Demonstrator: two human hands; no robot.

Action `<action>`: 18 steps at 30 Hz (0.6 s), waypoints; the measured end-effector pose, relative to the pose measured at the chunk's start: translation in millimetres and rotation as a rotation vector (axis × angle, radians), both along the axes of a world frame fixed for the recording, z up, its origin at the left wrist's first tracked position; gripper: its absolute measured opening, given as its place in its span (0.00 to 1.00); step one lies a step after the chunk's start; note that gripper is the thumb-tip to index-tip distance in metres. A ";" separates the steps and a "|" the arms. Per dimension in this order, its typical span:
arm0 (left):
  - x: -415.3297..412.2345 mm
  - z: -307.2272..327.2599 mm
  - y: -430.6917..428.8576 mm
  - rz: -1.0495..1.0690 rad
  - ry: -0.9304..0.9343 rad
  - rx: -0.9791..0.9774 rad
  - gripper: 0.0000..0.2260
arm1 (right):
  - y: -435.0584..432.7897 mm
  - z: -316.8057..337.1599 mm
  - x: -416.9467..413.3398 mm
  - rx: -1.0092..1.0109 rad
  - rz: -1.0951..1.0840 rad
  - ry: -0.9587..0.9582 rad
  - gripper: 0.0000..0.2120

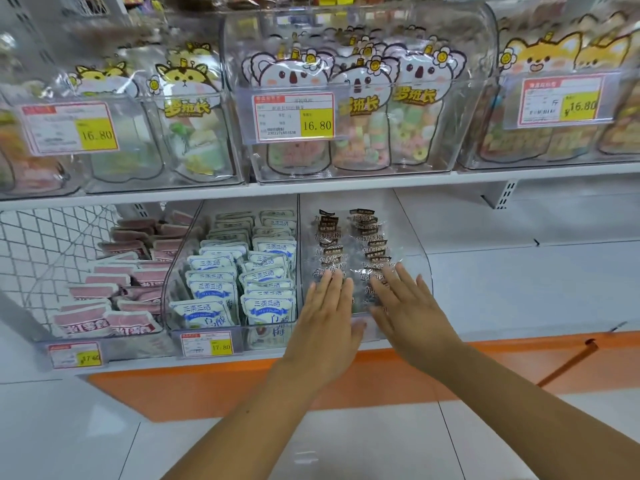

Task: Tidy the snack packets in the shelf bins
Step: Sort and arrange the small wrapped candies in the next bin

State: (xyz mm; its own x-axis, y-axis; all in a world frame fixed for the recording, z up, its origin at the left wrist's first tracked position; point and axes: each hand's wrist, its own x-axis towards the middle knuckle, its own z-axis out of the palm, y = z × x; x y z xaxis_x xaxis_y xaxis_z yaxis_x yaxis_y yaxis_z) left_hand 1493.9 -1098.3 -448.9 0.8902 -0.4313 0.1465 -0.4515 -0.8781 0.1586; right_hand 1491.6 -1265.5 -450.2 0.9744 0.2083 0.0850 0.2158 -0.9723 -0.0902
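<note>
Two bare forearms come in from the bottom edge, both reaching to the lower shelf. Left hand (325, 313) and right hand (412, 306) are flat, fingers straight and slightly spread, holding nothing, side by side with a small gap between them. Both sit over the front lip of the clear plum bin (423, 271), fingertips on or just over the frontmost clear packets (349, 237) with dark print; can't tell real contact through the glare. Those packets stand in two rough rows running to the back of the plum bin, front ones slumped and overlapping. Just left of the plum bin: white-and-blue packets (242, 271) in their own bin, two neat rows. Further left of it: pink packets (121, 282), loosely stacked. Above the plum bin: koala bags (349, 109) in a lidded clear box. Right of the plum bin the shelf is bare white. My read on the step: squaring up the two plum rows, palms used as paddles. Next move likely needs a light push back and inward to stand the front packets up. The film looks slippery, so too much pressure probably fans the rows out.
</note>
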 end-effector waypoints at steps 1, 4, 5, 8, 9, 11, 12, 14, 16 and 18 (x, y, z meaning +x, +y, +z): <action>-2.4 -1.0 1.1 0.000 -0.036 0.001 0.30 | 0.9 -0.4 -3.5 -0.019 -0.015 -0.042 0.38; -13.5 -6.4 4.9 -0.010 -0.054 0.049 0.30 | 6.2 -7.6 -16.8 -0.031 -0.055 -0.088 0.31; -16.2 -10.1 5.2 -0.017 -0.049 0.061 0.30 | 8.3 -9.4 -20.7 -0.037 -0.063 -0.098 0.30; -22.6 -10.7 7.3 0.000 -0.034 0.085 0.30 | 9.4 -13.2 -25.2 -0.049 -0.095 -0.046 0.31; -22.8 -9.5 7.6 -0.004 -0.035 0.079 0.29 | 8.6 -12.6 -24.9 -0.049 -0.099 -0.019 0.32; -21.6 -7.2 7.7 -0.017 -0.020 0.069 0.29 | 9.1 -9.0 -20.9 -0.057 -0.086 0.010 0.37; -20.7 -7.4 8.1 -0.017 -0.006 0.066 0.30 | 8.5 -7.9 -17.7 -0.061 -0.062 0.007 0.39; -19.3 -5.1 8.0 -0.004 0.012 0.070 0.30 | 7.2 -5.2 -13.9 -0.039 -0.061 0.084 0.34; -22.3 -2.3 9.6 0.000 0.029 0.041 0.30 | 6.8 1.0 -15.8 -0.046 -0.068 0.145 0.28; -31.3 3.7 11.8 -0.004 0.073 0.017 0.30 | 9.7 7.8 -24.9 -0.035 -0.043 0.157 0.27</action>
State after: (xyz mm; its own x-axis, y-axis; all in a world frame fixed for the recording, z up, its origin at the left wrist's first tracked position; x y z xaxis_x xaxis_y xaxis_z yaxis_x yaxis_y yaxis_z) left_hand 1462.7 -1086.5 -445.2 0.8964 -0.4369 0.0744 -0.4430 -0.8790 0.1765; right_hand 1466.7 -1255.8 -442.4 0.9832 0.1658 -0.0760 0.1593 -0.9835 -0.0854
